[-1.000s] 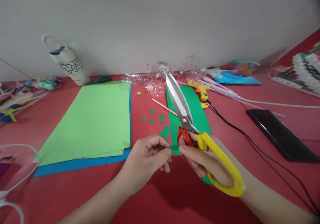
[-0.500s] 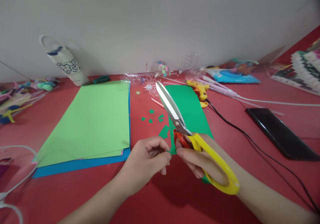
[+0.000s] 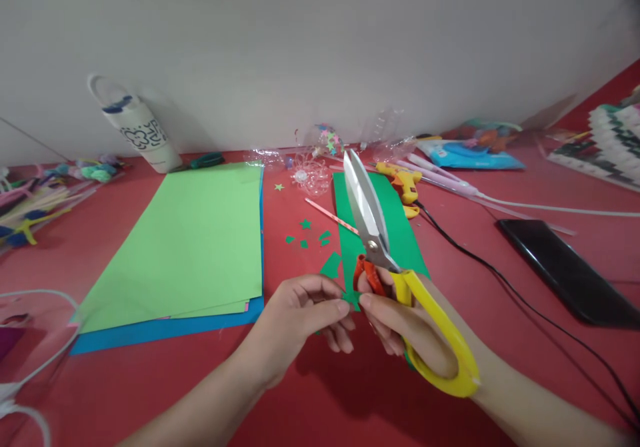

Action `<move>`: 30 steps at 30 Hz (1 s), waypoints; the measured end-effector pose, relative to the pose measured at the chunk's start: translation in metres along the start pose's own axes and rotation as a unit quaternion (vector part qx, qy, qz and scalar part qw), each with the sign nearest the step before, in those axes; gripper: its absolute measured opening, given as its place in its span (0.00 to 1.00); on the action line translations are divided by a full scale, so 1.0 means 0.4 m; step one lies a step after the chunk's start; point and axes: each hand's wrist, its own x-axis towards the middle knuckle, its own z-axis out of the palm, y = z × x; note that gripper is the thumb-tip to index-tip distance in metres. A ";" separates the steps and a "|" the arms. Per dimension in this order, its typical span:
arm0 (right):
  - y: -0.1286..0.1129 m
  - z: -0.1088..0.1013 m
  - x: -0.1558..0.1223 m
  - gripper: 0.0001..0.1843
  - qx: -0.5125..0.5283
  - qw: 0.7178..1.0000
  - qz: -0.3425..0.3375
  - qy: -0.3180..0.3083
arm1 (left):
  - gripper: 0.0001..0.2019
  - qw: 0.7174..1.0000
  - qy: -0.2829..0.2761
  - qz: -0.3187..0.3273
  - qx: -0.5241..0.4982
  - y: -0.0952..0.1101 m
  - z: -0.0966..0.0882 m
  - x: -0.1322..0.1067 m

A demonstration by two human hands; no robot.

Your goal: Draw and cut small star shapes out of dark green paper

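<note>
My right hand is wrapped around the yellow handle of a pair of large scissors, whose blades point up and away, nearly together. Red wrapping covers part of the other handle. Between my two hands is a small green paper star. My left hand pinches its left side with thumb and forefinger, the other fingers curled loosely below. My right thumb tip touches its right side. Behind the scissors lies a sheet of dark green paper, with a green offcut beside it.
Several green scraps and a cut star lie on the red table. Light green sheets over blue paper are at left, near a white bottle. A yellow glue gun, its black cord and a phone are at right.
The scissors have swung rightward, their blades now more upright. The green piece between my hands shows more plainly as a star. The striped stick behind the blades is less covered.
</note>
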 end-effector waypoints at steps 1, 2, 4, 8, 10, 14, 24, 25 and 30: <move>-0.003 0.001 0.000 0.08 -0.005 1.000 0.004 0.002 | 0.09 1.000 0.000 0.001 -0.001 -0.001 0.001 0.000; -0.005 0.003 -0.001 0.09 -0.011 1.000 0.007 0.004 | 0.09 1.000 0.002 0.003 -0.001 -0.001 0.002 0.000; -0.009 0.005 -0.001 0.10 -0.022 1.000 0.013 0.006 | 0.09 1.000 0.010 0.008 0.003 -0.001 0.003 0.001; -0.004 -0.003 0.002 0.14 -0.046 0.999 -0.004 -0.009 | 0.09 0.999 0.034 0.018 0.005 0.006 -0.001 0.002; 0.001 -0.016 0.004 0.19 -0.063 0.997 -0.019 -0.040 | 0.08 0.997 0.063 0.050 0.002 0.016 -0.008 -0.001; 0.009 -0.050 -0.002 0.23 -0.087 0.991 -0.044 -0.090 | 0.06 0.984 0.117 0.134 0.004 0.045 -0.028 -0.015; 0.013 -0.069 -0.014 0.34 -0.142 0.958 -0.049 -0.244 | 0.05 0.971 0.139 0.194 0.000 0.072 -0.049 -0.034; 0.013 -0.067 -0.014 0.34 -0.147 0.957 -0.048 -0.245 | 0.05 0.971 0.139 0.194 0.001 0.072 -0.050 -0.034; 0.018 -0.061 -0.012 0.33 -0.150 0.957 -0.050 -0.243 | 0.06 0.974 0.134 0.184 -0.006 0.074 -0.047 -0.035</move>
